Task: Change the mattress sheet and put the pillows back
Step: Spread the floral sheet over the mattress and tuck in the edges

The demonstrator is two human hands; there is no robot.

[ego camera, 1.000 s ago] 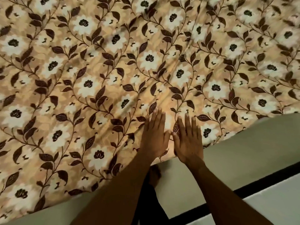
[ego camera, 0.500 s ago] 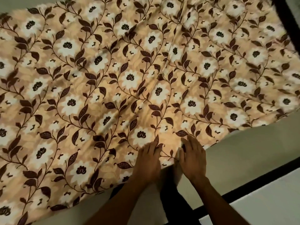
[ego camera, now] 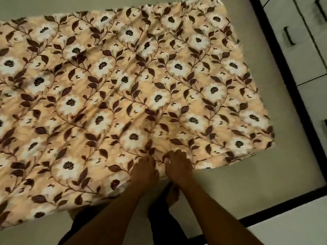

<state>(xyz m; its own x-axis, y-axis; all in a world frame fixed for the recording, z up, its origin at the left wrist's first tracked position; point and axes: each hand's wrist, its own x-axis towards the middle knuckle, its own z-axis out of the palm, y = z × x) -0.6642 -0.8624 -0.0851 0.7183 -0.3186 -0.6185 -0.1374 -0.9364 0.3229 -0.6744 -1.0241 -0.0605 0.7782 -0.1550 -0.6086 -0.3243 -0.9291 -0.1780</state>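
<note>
A tan sheet [ego camera: 123, 96] printed with white flowers and dark brown leaves lies spread out flat and slightly wrinkled over a pale beige surface. Its far right corner and right edge are in view; its left part runs out of frame. My left hand [ego camera: 145, 171] and my right hand [ego camera: 178, 166] sit side by side at the middle of the sheet's near edge. The fingers of both hands are curled and pinch the fabric there, bunching it into small folds. No pillows are in view.
The beige surface [ego camera: 247, 177] shows bare around the sheet's near and right sides. A black strip [ego camera: 286, 89] borders it on the right and near side. White drawers with dark handles [ego camera: 290, 36] stand beyond it. My foot [ego camera: 172, 193] is below my hands.
My hands lay flat on the sheet a second ago; they have slid back to its near edge and curled onto the fabric. The view has pulled back, showing the sheet's far edge.
</note>
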